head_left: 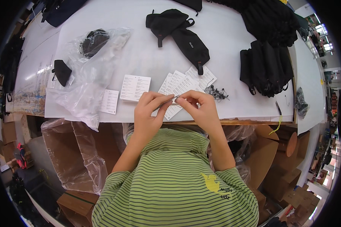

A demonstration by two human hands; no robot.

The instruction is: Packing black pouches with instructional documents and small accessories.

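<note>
Over the table's near edge, my left hand is closed in a pinch on a thin white card, seen nearly edge-on. Close against it, my right hand has thumb and forefinger pressed together at the card's end. A tiny dark thing shows at those fingertips, too small to name. Beneath and beyond my hands lie fanned white printed cards. A neat stack of cards sits left of them, beside another card. Right of my right hand is a small heap of black strings.
Two black fabric pouches lie farther back. Piled black pouches fill the right side. Clear plastic bags spread at left, near a small black pouch. Snips lie at the right edge. Cardboard boxes stand below.
</note>
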